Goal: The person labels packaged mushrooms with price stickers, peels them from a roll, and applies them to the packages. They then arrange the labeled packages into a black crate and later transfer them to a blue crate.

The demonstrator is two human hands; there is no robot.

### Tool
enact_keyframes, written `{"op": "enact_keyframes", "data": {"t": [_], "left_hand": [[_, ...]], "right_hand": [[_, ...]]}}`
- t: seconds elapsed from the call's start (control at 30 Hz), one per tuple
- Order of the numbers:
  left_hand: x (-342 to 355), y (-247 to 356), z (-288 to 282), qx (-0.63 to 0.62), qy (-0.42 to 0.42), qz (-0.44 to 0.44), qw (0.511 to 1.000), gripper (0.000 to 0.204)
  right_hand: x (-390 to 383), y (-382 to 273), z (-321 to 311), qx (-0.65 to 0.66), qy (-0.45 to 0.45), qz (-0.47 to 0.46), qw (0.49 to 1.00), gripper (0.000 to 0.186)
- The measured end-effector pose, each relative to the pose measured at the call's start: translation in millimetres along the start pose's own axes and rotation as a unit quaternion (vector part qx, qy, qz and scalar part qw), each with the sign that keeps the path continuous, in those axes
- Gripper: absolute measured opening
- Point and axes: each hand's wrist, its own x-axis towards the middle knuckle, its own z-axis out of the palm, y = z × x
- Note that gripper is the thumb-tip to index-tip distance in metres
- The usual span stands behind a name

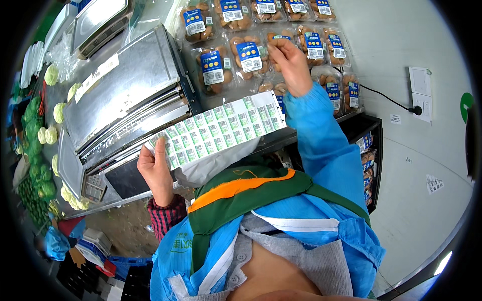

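My left hand point(156, 168) pinches the lower left end of a white sheet of small green-and-white stickers point(216, 131), thumb on top. The sheet slants up to the right, with a bare strip along part of its upper edge. White backing paper point(216, 163) hangs below it. My right hand point(291, 65) is over a clear pack of brown mushrooms point(277, 36) with a blue-and-white label. Its fingers are closed together at the label, and whatever is between them is hidden. Another labelled mushroom pack point(249, 56) lies just to the left.
More mushroom packs point(215, 69) stand in rows on the metal table. A large metal machine point(133, 83) fills the left side, with cabbages point(58, 113) beyond it. A black crate of packs point(371, 165) stands below right. A cable runs to a wall socket point(422, 106).
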Motion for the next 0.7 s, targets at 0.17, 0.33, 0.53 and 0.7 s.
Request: {"op": "enact_keyframes", "data": {"t": [0.17, 0.33, 0.53, 0.7], "left_hand": [[7, 3, -3, -0.014, -0.002, -0.011, 1.0, 0.016], [7, 4, -6, -0.017, 0.017, -0.012, 1.0, 0.016], [9, 0, -9, -0.024, 0.016, -0.013, 0.999, 0.015], [10, 4, -11, -0.006, 0.022, 0.0, 1.0, 0.016]], "right_hand": [[63, 85, 5, -0.053, 0.084, 0.014, 0.995, 0.016], [81, 111, 20, -0.222, 0.095, -0.039, 0.97, 0.019], [91, 120, 25, -0.421, 0.109, -0.104, 0.894, 0.021], [89, 108, -2, -0.247, 0.076, -0.008, 0.966, 0.021]]}}
